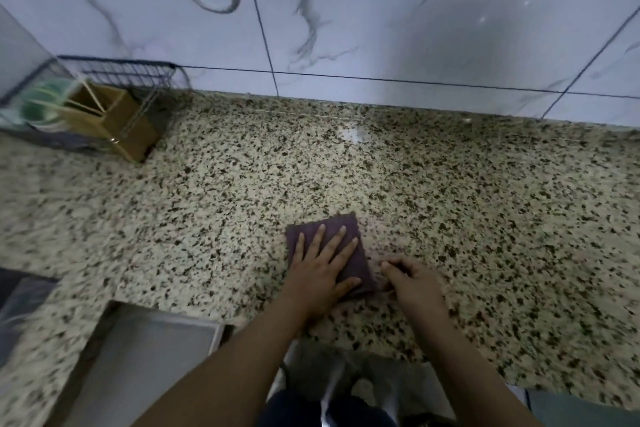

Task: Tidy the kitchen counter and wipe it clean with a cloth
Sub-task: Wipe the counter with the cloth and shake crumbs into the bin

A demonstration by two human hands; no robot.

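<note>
One cloth under two hands.

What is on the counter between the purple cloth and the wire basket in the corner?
Nothing: the head view shows only bare speckled counter between the purple cloth and the wire basket.

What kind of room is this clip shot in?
Most likely a home kitchen: a speckled stone counter against a marble-look tiled wall, a wire dish rack holding a wooden utensil holder, and a left hand pressing a purple cloth flat.
</note>
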